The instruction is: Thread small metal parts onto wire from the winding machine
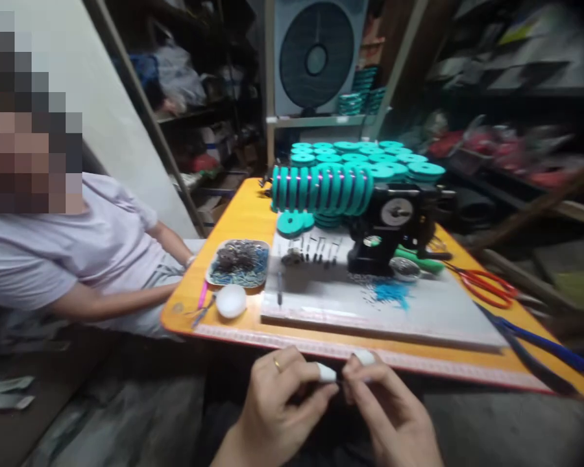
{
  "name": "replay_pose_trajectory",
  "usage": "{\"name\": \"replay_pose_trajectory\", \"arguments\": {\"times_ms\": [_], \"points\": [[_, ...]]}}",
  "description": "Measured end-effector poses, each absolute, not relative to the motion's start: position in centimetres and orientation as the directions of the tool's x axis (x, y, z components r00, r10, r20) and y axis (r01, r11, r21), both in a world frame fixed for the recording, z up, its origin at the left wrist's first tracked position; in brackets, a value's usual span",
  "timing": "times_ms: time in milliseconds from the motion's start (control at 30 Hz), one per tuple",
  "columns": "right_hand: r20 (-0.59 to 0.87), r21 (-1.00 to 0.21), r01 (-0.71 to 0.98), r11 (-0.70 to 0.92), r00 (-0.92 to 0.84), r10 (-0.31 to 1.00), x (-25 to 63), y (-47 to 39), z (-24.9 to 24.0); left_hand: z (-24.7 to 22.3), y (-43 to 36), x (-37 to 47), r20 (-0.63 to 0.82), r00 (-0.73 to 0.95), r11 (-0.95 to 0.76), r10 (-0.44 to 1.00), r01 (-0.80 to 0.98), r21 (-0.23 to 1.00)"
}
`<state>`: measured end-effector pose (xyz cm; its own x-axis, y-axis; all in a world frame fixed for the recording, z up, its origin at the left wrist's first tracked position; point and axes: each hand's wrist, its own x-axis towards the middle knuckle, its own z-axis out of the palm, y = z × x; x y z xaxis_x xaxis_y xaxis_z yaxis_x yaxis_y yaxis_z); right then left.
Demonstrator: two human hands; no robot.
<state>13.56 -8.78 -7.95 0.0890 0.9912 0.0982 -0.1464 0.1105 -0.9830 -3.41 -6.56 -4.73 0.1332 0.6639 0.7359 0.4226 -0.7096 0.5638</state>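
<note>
Pinching something small and dark between taped fingertips, my left hand [277, 405] and right hand [384, 408] meet just below the near edge of the orange table [243, 214]; I cannot tell what the tiny piece [341, 381] is. Beyond them lies a white board [418, 311] with scattered blue bits [392, 292]. Left of it sit a white egg-shaped thing [231, 301] and a tray of small parts [237, 263]. Farther back stand a black machine [389, 230], red scissors [486, 285] and teal spools [321, 188]. Another person [78, 253] sits at left.
</note>
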Motion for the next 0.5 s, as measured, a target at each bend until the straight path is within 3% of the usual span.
{"name": "replay_pose_trajectory", "arguments": {"times_ms": [333, 500], "points": [[0.199, -0.963, -0.182, 0.201, 0.030, 0.980, 12.4, -8.3, -6.6, -5.3, -6.6, -3.5, 0.712, 0.200, -0.711, 0.673, 0.438, 0.549], [0.166, -0.964, -0.217, 0.155, -0.034, 0.986, 12.5, -8.3, -6.1, -5.7, -6.5, -3.6, 0.714, 0.196, -0.724, 0.672, 0.375, 0.579]]}}
